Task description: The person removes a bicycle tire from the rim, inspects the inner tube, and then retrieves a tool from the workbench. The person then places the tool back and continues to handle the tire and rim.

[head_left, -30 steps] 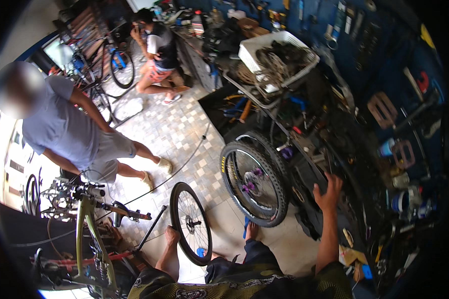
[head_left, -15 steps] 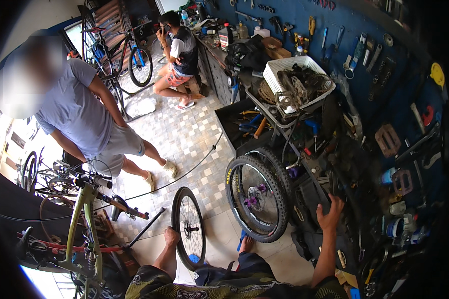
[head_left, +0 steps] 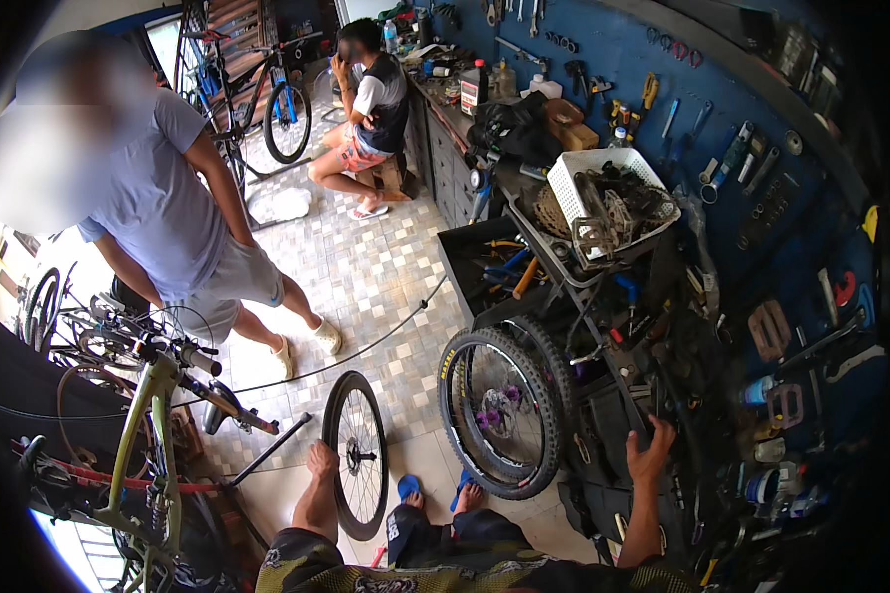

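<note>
My left hand [head_left: 321, 461] is closed on the near-left edge of a slim bicycle wheel [head_left: 357, 457] with a black tyre and dark spokes. The wheel stands upright, low by my left leg. Over the dark workbench side on the right, my right hand [head_left: 651, 450] is raised with thumb and fingers apart and nothing in it. Between my hands, a knobby-tyred mountain bike wheel [head_left: 487, 419] with a purple hub leans near the bench, and a second knobby tyre [head_left: 554, 364] shows behind it.
A green bike frame [head_left: 146, 420] stands at the left, with a black hose [head_left: 366, 348] crossing the floor. One person [head_left: 183, 198] stands left; another [head_left: 371, 119] sits farther back. A white basket of parts [head_left: 618, 183] sits above an open tool drawer [head_left: 494, 257].
My left hand and the slim wheel have shifted a little left. Both my feet in blue slippers now show beside it. My right hand keeps its open pose; the view has turned slightly.
</note>
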`<action>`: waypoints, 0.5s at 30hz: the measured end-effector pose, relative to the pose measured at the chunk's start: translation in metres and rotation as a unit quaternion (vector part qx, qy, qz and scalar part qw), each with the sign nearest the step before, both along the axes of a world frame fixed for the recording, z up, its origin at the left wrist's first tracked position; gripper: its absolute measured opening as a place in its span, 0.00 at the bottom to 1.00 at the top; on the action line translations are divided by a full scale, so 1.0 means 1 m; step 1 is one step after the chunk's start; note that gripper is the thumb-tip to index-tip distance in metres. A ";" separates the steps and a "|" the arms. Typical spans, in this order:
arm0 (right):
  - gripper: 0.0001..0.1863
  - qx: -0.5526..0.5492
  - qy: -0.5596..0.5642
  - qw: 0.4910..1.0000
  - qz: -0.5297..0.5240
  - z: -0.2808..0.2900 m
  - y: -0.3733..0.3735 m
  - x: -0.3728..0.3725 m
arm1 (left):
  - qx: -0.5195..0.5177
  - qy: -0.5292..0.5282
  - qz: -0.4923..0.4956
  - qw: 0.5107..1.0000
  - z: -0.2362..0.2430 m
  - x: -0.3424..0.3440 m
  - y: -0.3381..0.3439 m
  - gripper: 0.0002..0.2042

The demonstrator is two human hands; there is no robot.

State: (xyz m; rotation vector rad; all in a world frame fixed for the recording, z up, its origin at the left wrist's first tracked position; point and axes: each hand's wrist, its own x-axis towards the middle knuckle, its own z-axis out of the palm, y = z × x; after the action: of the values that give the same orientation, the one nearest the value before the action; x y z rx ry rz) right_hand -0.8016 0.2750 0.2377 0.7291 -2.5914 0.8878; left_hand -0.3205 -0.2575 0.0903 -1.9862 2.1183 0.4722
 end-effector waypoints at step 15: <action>0.24 -0.204 0.163 0.933 0.248 0.171 -0.458 -0.093 | 0.102 -0.012 -0.014 0.995 -0.010 -0.074 -0.149 0.16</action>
State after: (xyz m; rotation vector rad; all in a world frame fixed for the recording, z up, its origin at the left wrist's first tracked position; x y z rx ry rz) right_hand -0.8942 -0.1826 0.4089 1.2989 -1.8689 1.2687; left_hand -0.3941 -0.4066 0.0805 -1.8376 1.9923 0.6290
